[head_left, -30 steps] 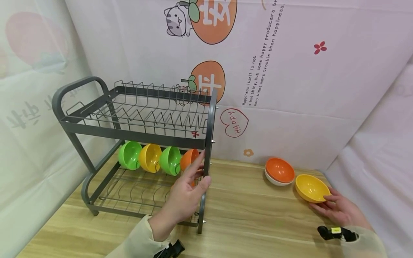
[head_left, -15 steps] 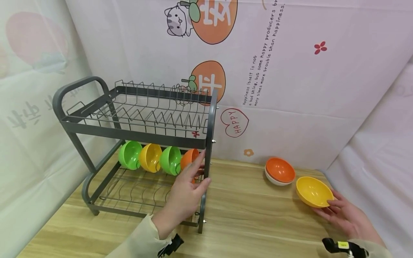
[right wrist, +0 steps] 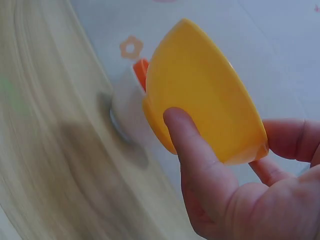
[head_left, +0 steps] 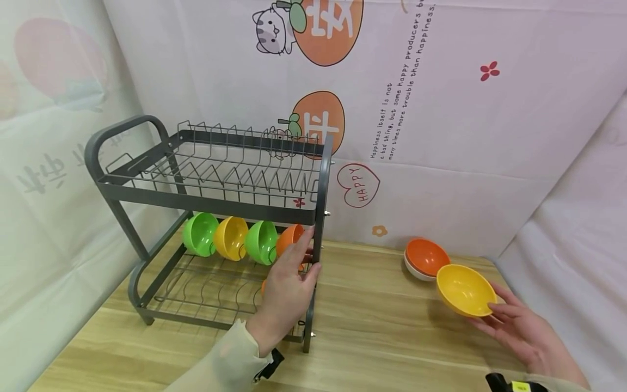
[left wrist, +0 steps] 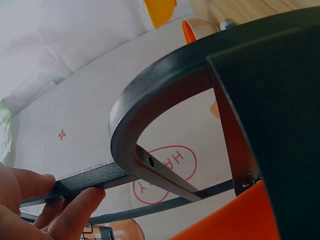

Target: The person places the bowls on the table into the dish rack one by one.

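My right hand (head_left: pixel 526 326) pinches a yellow bowl (head_left: pixel 465 288) by its right rim; its shadow falls on the table. In the right wrist view one digit lies along the bowl's (right wrist: pixel 210 95) outside wall, with other fingers at the rim. At the dark grey two-tier dish rack (head_left: pixel 210 204), my left hand (head_left: pixel 289 288) holds the right upright; the left wrist view has finger and thumb on either side of the bar (left wrist: pixel 85 180). Behind the yellow bowl sits an orange bowl (head_left: pixel 425 256), nested in a white one (head_left: pixel 416 272).
On the rack's lower tier stand tilted bowls in a row: green (head_left: pixel 200 234), yellow (head_left: pixel 230 238), green (head_left: pixel 261 242) and orange (head_left: pixel 289 238). My left hand partly covers the orange. Wires line the upper tier. A printed cloth (head_left: pixel 441 125) hangs behind the wooden table (head_left: pixel 372 310).
The yellow bowl has come up off the table in my right hand and shifted slightly left, now overlapping the orange bowl's edge in the head view. My left hand stays at the rack's upright.
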Demonstrator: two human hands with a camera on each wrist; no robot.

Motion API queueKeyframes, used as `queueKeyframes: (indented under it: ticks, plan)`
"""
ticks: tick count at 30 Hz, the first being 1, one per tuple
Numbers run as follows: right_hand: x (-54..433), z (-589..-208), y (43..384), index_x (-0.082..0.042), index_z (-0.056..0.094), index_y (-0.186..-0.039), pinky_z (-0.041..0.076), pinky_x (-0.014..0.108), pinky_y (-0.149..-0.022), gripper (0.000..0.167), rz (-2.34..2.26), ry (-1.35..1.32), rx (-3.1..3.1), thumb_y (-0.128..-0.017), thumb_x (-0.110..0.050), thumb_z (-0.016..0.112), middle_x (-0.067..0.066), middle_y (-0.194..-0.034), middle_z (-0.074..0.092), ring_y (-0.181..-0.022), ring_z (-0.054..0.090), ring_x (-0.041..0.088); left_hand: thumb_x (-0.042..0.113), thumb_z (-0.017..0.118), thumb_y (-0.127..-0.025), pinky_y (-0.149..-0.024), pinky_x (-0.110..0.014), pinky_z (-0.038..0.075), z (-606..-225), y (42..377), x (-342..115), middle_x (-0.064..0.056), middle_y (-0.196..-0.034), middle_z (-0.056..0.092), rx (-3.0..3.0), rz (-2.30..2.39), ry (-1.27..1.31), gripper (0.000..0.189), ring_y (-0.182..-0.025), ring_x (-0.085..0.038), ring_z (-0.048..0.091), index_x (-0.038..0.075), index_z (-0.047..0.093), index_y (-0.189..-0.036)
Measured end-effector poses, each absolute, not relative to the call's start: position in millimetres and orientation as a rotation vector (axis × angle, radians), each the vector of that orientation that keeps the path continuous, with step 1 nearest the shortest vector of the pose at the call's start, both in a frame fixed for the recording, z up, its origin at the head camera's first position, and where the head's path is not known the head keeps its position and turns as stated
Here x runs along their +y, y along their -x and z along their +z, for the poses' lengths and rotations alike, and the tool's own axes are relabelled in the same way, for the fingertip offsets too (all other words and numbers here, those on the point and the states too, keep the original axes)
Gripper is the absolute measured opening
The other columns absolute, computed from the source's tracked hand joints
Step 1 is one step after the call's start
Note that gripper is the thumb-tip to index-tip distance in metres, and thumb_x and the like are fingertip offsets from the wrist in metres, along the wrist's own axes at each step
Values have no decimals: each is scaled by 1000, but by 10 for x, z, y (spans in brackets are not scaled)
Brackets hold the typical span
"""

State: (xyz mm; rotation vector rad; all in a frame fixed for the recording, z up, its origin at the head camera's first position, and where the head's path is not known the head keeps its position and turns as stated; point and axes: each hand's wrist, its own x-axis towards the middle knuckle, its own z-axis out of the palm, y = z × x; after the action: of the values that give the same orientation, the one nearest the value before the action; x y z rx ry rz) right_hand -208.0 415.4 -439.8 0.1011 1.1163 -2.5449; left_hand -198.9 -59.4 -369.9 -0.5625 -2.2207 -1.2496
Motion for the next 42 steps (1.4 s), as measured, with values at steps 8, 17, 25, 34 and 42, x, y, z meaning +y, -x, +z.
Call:
queueKeyframes:
  ticks: [8, 17, 25, 34, 42]
  plan:
    - [3727, -4219, 1981, -20, 66, -132, 37, 60, -102, 54, -2474, 195, 1099, -105, 7, 27, 8, -125, 58, -116, 58, 33, -1, 72, -90, -69, -28, 56, -3714, 1993, -575, -5, -115, 60, -2185, -1206, 567, 78, -98, -18, 61, 24, 36, -155]
    - [3080, -3992, 1884, -21, 56, -140, 41, 60, -100, 53, -2342, 333, 1217, -104, 7, 29, 12, -133, 52, -117, 58, 36, -2, 70, -91, -66, -34, 57, -3743, 2006, -569, -9, -114, 59, -2162, -1181, 584, 76, -92, -24, 61, 20, 37, -156]
    - [2668, -3833, 1833, -18, 52, -144, 45, 59, -97, 52, -2254, 431, 1255, -104, 6, 31, 9, -136, 53, -114, 60, 33, -1, 70, -91, -66, -30, 57, -3755, 2006, -568, -10, -115, 59, -2162, -1148, 584, 75, -90, -19, 60, 19, 37, -155]
    - [2468, -3796, 1788, -18, 50, -145, 43, 61, -98, 52, -2195, 421, 1261, -103, 6, 33, 17, -137, 53, -118, 58, 37, 11, 70, -91, -78, -33, 55, -3659, 1773, -575, -6, -120, 47, -2253, -1394, 494, 69, -97, -22, 52, 15, 34, -150]
    - [2406, -3769, 1747, -16, 46, -149, 45, 61, -96, 53, -2178, 456, 1270, -103, 7, 32, 18, -138, 51, -115, 59, 40, 5, 63, -93, -71, -47, 59, -3590, 1570, -657, -17, -113, 43, -2058, -2698, 356, 37, -94, -27, 55, 5, 48, -127]
